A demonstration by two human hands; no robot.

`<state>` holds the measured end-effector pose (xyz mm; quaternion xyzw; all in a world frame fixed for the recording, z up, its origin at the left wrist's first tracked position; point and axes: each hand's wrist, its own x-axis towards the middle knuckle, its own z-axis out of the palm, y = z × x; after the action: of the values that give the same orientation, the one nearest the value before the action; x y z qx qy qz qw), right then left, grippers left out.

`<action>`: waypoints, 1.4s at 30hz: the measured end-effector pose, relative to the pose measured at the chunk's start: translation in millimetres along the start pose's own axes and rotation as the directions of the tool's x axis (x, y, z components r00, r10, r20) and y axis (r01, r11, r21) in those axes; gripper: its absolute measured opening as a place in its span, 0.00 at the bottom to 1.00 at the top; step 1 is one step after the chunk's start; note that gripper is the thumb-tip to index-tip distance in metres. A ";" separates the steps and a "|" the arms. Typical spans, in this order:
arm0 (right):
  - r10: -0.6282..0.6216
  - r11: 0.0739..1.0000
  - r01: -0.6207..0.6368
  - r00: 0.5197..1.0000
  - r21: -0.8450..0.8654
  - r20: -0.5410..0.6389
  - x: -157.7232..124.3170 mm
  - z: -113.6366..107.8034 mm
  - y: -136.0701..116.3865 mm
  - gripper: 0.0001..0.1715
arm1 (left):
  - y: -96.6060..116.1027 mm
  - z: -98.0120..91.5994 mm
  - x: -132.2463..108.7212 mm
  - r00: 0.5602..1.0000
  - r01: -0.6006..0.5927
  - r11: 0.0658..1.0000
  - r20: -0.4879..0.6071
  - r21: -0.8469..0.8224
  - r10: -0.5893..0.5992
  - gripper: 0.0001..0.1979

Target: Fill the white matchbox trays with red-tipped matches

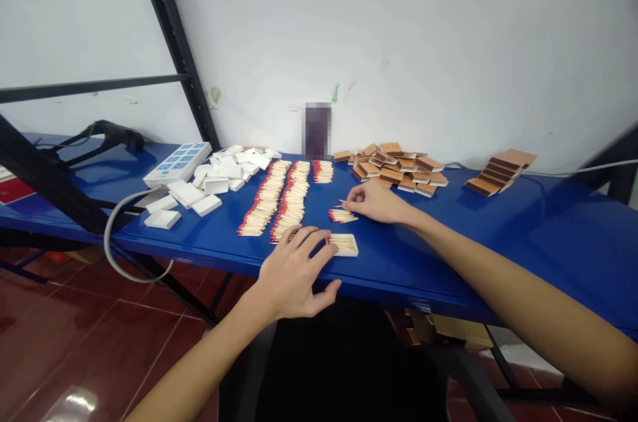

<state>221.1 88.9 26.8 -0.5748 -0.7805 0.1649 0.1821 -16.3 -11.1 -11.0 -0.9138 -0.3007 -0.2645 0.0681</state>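
Resting on the desk (548, 236), right hand (375, 201) has narrow, curled fingers on a small bunch of matches (341, 215); can't tell if it's gripping. Left hand (294, 272) lies spread flat, touching the filled tray (345, 245) just beside. One sloppy nudge probably scatters sticks into those rows (279, 199).

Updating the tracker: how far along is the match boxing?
Early. Done: one tray at the left hand fingertips looks full of matches. In hand: the right hand touches a small bunch beside it. Left: long match rows, a pile of white trays and heaped brown sleeves; whether any are filled can't be told.
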 end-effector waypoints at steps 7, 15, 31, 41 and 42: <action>-0.083 0.991 0.082 0.997 0.104 0.004 2.8 -3.9 4.0 0.16 | 0.6 -0.2 -0.1 1.000 0.001 1.000 -0.010 0.000 -0.001 0.21; -0.133 0.988 0.126 0.988 -0.092 -0.079 3.3 -6.2 12.2 0.16 | 1.4 -1.0 -1.9 1.000 0.004 1.000 -0.008 0.003 -0.004 0.21; -0.311 0.948 0.315 0.948 -0.055 0.068 -16.8 -8.8 1.7 0.25 | 1.0 -0.4 -1.1 1.000 0.001 1.000 -0.008 0.010 -0.001 0.21; -0.306 0.951 0.310 0.946 -0.018 0.103 -18.6 -5.2 -1.8 0.24 | 1.5 -1.3 -0.3 1.000 0.005 1.000 -0.003 0.003 -0.005 0.21; -0.306 0.951 0.309 0.947 -0.016 0.101 -18.4 -5.0 -1.9 0.24 | 1.6 -1.4 -0.4 1.000 0.004 1.000 -0.004 0.001 -0.004 0.21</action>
<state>226.9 70.9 30.3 -0.4403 -0.8710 0.1497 0.1583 -16.2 -13.0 -9.9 -0.9125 -0.3027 -0.2665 0.0688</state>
